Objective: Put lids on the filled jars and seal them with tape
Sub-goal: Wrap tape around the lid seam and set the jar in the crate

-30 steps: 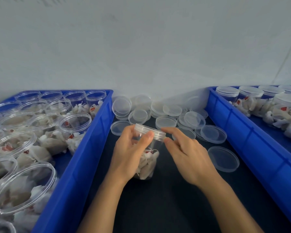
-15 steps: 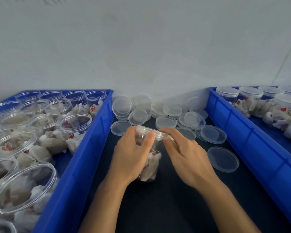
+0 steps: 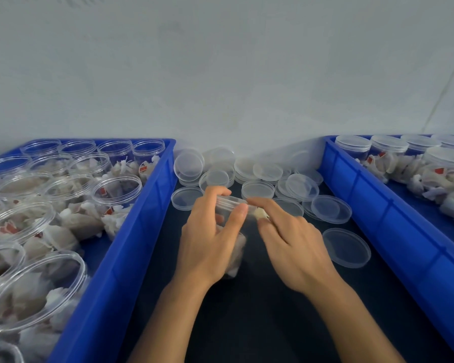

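The left hand (image 3: 207,239) wraps its fingers around the filled jar (image 3: 233,255), probably to steady it, thumb on the lid (image 3: 230,203). The right hand (image 3: 291,242) pinches the lid's rim beside that thumb, likely to seat it. Beyond the fingertips lie spare lids (image 3: 330,208) on a dark table (image 3: 260,323); blue bins (image 3: 131,258) flank a pale wall (image 3: 220,74).

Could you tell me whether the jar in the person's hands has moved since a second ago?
Yes. The jar has tipped, its lid end now leaning further away toward the loose lids by the wall.
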